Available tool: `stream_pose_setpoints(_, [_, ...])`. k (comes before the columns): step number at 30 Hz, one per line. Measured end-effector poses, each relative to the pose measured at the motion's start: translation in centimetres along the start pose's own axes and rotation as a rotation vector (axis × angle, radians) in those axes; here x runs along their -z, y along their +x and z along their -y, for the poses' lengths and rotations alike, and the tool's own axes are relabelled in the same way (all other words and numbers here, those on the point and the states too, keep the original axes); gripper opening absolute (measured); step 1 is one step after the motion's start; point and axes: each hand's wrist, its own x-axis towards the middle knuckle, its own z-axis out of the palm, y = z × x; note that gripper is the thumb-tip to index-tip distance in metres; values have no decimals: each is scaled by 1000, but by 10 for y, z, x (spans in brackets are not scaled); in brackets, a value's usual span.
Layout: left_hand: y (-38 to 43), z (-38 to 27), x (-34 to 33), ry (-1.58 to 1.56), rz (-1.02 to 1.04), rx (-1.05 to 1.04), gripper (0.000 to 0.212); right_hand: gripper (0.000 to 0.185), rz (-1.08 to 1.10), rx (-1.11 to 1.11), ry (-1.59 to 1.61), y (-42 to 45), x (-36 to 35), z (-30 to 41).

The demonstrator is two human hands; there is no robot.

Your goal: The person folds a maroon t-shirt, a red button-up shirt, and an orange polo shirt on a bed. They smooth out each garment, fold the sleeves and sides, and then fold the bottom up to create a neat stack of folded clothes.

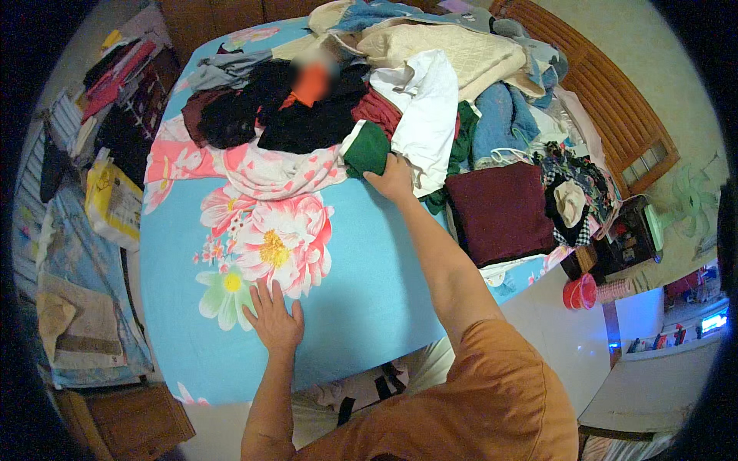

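Observation:
My left hand (274,317) rests flat, fingers spread, on the blue flowered bed sheet (369,259). Farther up, my right hand (395,178) grips the edge of a dark green cloth (369,147) with a white border. Just right of that hand hangs a white garment (424,121), draped over a dark red cloth (377,109). Black clothing (317,124) lies beyond the green cloth, and a pink and white patterned cloth (282,173) stretches to its left. To the right sits a folded maroon garment (499,213).
Cream quilted fabric (444,49) and blue fleecy cloth (501,124) pile up at the bed's far side. A yellow and white package (112,201) stands beyond the left edge. On the right are a wooden headboard (611,86) and a red bucket (579,291).

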Motion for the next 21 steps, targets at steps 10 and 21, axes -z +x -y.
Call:
stream_pose_setpoints(10, [3, -10, -7, -14, 8, -48, 61, 62, 109, -173, -19, 5, 21, -10])
stream_pose_setpoints(21, [3, -10, -9, -36, 41, -38, 61, 34, -136, 70, -470, 10, 24, -76])
